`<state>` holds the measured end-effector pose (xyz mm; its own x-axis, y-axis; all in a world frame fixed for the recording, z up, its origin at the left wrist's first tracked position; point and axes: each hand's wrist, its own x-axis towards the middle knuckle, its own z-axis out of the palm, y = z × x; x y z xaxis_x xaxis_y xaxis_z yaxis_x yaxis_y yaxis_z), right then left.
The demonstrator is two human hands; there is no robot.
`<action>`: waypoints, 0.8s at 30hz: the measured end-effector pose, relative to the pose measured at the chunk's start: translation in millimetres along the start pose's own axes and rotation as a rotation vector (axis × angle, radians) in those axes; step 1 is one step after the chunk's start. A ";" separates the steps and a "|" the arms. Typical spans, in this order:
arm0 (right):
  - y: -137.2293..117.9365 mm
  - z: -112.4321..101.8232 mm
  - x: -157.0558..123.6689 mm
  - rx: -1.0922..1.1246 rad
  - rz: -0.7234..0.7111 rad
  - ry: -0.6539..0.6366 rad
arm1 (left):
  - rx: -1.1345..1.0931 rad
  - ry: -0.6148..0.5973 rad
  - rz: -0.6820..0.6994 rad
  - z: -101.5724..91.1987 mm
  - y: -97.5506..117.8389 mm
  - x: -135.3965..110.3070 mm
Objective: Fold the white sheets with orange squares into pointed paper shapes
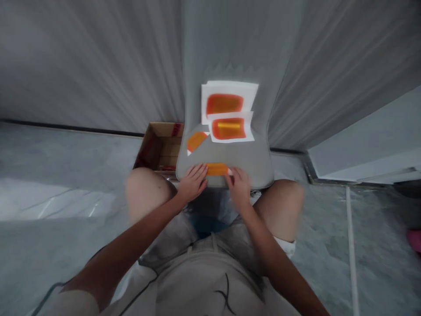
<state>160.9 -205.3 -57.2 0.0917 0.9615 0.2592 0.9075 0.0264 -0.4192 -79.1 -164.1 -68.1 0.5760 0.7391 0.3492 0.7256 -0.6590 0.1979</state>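
Note:
I sit facing a grey chair seat [253, 162] that serves as a work surface. A small orange folded strip [217, 169] lies at its near edge. My left hand [192, 182] lies with fingers stretched flat on the strip's left end. My right hand [239, 186] presses its fingers down on the strip's right end. Farther back on the seat lie two white sheets with orange patches [226, 115] and a loose orange piece [196, 141].
An open cardboard box [158, 147] stands on the floor left of the chair. My bare knees [144, 193] flank the seat. Grey curtain-like walls rise behind. A pale pole [351, 245] lies on the floor at right.

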 end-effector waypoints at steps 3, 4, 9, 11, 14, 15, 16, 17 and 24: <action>-22.1 -1.0 9.8 -0.036 0.176 0.022 | 0.012 0.033 0.008 3.7 1.7 -2.2; -27.4 -2.8 12.8 -0.049 0.212 0.006 | 0.014 0.047 0.005 4.6 1.8 -2.6; -27.5 -18.1 36.6 0.041 0.339 -0.189 | 0.002 0.139 -0.063 9.8 2.0 -2.2; -20.8 -22.2 47.9 0.151 0.394 -0.277 | -0.002 0.170 -0.114 11.0 3.4 -0.2; -14.7 -23.6 57.5 0.248 0.405 -0.347 | -0.039 0.204 -0.195 9.5 8.8 4.7; -14.8 -23.7 57.8 0.265 0.398 -0.352 | -0.072 0.225 -0.231 8.1 12.1 6.3; -16.1 -24.2 56.4 0.285 0.391 -0.349 | -0.119 0.258 -0.281 6.4 16.6 7.4; -18.4 -25.4 53.3 0.307 0.385 -0.335 | -0.180 0.307 -0.343 4.5 22.4 7.9; -50.6 -51.3 -9.8 0.485 0.220 0.050 | -1.283 0.444 -0.860 -4.0 93.6 -8.5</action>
<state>135.1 -230.1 6.1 0.2888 0.9447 0.1556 0.5718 -0.0398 -0.8194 -17.6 -232.7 -48.9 -0.1313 0.9877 -0.0853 -0.1499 0.0653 0.9865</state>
